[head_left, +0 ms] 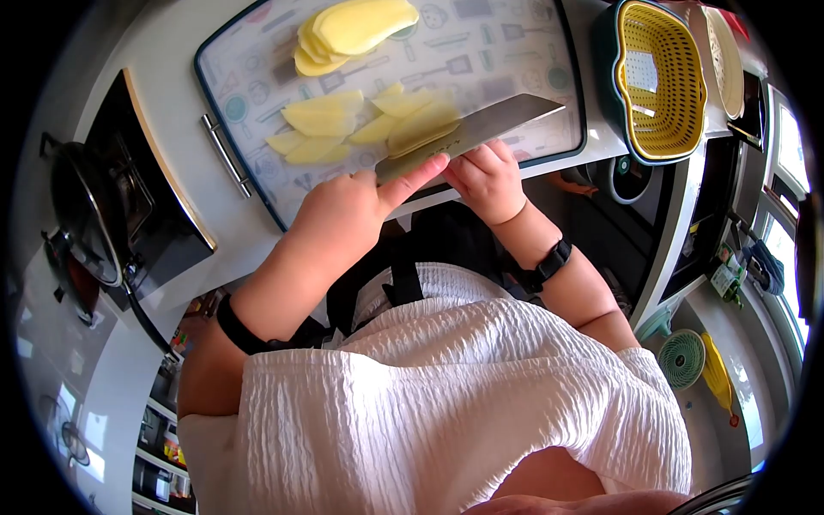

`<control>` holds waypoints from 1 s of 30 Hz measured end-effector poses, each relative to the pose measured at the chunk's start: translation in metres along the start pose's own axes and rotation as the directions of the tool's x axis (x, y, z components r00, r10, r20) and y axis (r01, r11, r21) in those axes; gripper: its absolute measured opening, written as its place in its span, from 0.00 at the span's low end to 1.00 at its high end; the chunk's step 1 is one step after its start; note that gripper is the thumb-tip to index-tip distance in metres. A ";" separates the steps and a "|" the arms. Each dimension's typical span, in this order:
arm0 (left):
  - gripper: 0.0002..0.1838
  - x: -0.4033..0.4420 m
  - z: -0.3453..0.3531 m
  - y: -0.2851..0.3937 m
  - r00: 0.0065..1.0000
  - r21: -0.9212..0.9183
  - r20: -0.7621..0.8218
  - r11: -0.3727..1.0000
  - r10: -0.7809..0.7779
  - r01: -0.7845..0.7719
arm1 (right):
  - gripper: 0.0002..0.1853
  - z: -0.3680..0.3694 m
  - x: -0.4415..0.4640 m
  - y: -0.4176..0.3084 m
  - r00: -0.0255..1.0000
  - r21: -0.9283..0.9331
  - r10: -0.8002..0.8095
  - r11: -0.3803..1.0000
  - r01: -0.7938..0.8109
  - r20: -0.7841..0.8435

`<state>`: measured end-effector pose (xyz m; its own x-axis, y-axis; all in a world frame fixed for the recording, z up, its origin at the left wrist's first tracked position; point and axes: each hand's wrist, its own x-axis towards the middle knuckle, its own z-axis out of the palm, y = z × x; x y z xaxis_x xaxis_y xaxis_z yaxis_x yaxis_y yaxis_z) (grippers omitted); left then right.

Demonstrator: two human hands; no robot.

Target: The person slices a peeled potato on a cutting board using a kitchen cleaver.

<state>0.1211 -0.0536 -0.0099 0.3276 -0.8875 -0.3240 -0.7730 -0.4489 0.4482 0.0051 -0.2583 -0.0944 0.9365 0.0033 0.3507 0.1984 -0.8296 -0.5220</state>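
Note:
My left hand (335,219) is closed round the handle end of a wide knife (506,118), its index finger stretched along the blade. The blade slants up to the right over a patterned cutting board (300,184). Bunched fingers of my right hand (487,182) touch the near side of the blade; whether they pinch anything is hidden. Just beyond the blade lies a small stack of pale yellow slices (422,129), slightly blurred. Cut yellow pieces (322,124) lie fanned out left of it. Larger oval slices (356,30) are piled at the board's far edge.
A yellow basket (665,86) in a dark green outer bowl stands right of the board. Left are a metal handle (226,156), a black hob (142,189) and a lidded pan (86,210). A green colander (682,359) is at lower right. Part of another person's hand (573,183) shows below the counter edge.

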 end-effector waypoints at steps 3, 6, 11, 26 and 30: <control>0.41 -0.008 -0.009 0.003 1.000 0.000 0.000 1.000 0.016 -0.016 | 0.15 -0.003 0.000 -0.001 1.000 0.004 0.013 1.000 -0.013 -0.001; 0.41 -0.029 -0.017 0.011 1.000 0.000 0.021 1.000 0.006 -0.006 | 0.16 0.001 -0.006 0.004 1.000 0.055 0.018 0.998 -0.017 -0.007; 0.40 -0.046 -0.022 0.014 0.999 0.024 0.032 0.999 -0.022 0.021 | 0.17 0.003 -0.008 0.005 1.000 0.044 0.014 0.999 -0.013 -0.004; 0.40 -0.048 -0.025 0.016 0.999 0.021 0.030 1.000 -0.014 0.014 | 0.16 0.003 -0.008 0.004 0.999 0.068 0.045 0.997 -0.046 0.021; 0.43 -0.035 -0.018 0.012 1.000 0.012 0.010 1.000 0.000 0.000 | 0.16 0.002 -0.008 0.003 0.999 0.064 0.027 0.998 -0.028 0.023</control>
<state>0.1101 -0.0302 0.0220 0.3224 -0.8862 -0.3326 -0.7793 -0.4480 0.4381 -0.0012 -0.2598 -0.1002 0.9480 -0.0058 0.3182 0.1899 -0.7920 -0.5802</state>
